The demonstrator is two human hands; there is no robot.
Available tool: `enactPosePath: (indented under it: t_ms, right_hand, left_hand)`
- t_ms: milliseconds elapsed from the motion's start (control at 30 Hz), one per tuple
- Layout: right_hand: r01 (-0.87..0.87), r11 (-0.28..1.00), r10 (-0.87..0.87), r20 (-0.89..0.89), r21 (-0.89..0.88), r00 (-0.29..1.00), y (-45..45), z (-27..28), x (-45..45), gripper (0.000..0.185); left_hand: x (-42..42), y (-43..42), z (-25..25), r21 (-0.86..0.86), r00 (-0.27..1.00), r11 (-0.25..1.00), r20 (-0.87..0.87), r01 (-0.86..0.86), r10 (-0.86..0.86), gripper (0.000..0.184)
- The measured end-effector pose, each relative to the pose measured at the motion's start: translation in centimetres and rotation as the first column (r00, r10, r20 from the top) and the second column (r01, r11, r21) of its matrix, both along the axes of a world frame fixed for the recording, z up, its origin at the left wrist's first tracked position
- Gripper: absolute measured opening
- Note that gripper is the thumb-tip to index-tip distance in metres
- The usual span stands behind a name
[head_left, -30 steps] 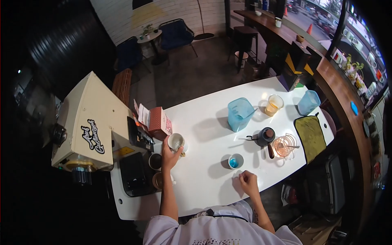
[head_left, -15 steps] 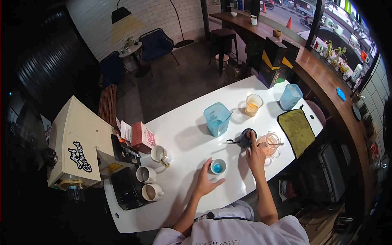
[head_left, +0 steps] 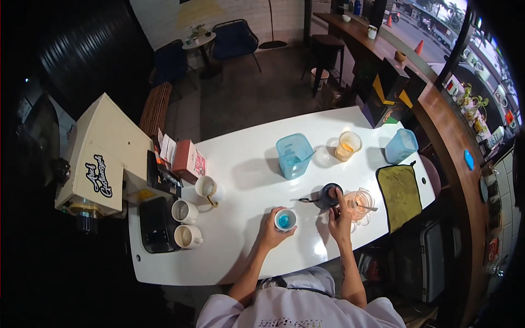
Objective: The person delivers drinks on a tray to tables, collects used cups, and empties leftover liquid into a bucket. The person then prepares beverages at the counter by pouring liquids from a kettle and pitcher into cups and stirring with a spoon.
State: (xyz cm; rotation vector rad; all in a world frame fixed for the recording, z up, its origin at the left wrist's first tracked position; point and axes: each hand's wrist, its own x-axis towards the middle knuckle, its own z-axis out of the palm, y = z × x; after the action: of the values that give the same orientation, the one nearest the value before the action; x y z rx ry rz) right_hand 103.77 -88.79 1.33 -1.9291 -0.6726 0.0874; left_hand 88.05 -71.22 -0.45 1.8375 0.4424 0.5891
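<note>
My left hand is closed around a small white cup with bright blue contents. My right hand is at the near right side of a dark round jar, index finger stretched along its edge and thumb apart. A black strap or handle sticks out to the left of the jar. Just right of that hand, a clear glass jar holds something orange-pink with a spoon in it. Beyond them stand a translucent blue container and a clear cup with orange residue.
Three cream mugs stand at the left by a cream machine and a red box. An olive cloth, a second blue container and dark boxes are at the right on the white table.
My left hand has closed around the small white cup, which was standing beside its spread fingers. My right hand has stayed beside the dark jar. The camera view has shifted.
</note>
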Motion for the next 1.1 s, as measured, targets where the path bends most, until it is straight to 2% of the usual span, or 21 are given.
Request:
enactPosePath:
  t_ms: [67, 133, 233, 400, 467, 633, 867, 933, 1100]
  right_hand:
    - [-0.007, 1.000, 0.007, -0.011, 0.006, 1.000, -0.4, 1.3, -0.8, 0.075]
    - [0.001, 1.000, -0.001, -0.022, 0.010, 1.000, -0.8, 2.9, -1.7, 0.073]
    - [-0.032, 0.999, 0.032, 0.008, 0.037, 0.999, -0.7, 6.1, -3.0, 0.068]
    - [-0.004, 0.987, 0.015, 0.066, -0.161, 0.998, -0.7, 7.8, -5.2, 0.067]
    - [0.012, 0.966, 0.037, 0.185, -0.258, 0.982, -0.6, 7.5, -5.6, 0.074]
    - [0.085, 0.954, -0.017, 0.231, -0.288, 0.973, -0.4, 7.7, -6.8, 0.075]
    - [0.170, 0.951, -0.109, 0.234, -0.258, 0.966, -0.2, 7.7, -7.3, 0.072]
    - [0.172, 0.937, -0.091, 0.265, -0.303, 0.960, -0.3, 8.0, -7.3, 0.078]
    - [0.146, 0.941, -0.076, 0.232, -0.304, 0.970, -0.3, 8.0, -7.5, 0.078]
  left_hand:
    - [0.2, 0.7, 0.0, 0.095, 0.999, 0.995, 0.005, 0.043, -0.044, 0.060]
    - [0.4, 0.7, 0.5, 0.073, 0.999, 0.997, 0.021, 0.035, -0.036, 0.059]
    - [0.7, 1.5, 1.1, 0.167, 0.995, 0.981, 0.018, 0.095, -0.099, 0.061]
    - [0.9, 2.0, 0.1, 0.106, 0.991, 0.986, 0.016, 0.132, -0.134, 0.059]
    - [0.7, 2.0, 0.1, 0.089, 0.989, 0.986, 0.012, 0.144, -0.146, 0.059]
    - [0.7, 1.7, 0.5, -0.083, 0.978, 0.974, 0.034, 0.210, -0.208, 0.059]
    - [0.4, 1.7, 0.1, -0.046, 0.977, 0.978, 0.071, 0.205, -0.201, 0.059]
    - [0.3, 1.9, -0.1, -0.053, 0.974, 0.972, 0.009, 0.228, -0.228, 0.058]
    - [0.5, 1.8, -0.1, -0.067, 0.977, 0.975, 0.048, 0.211, -0.208, 0.058]
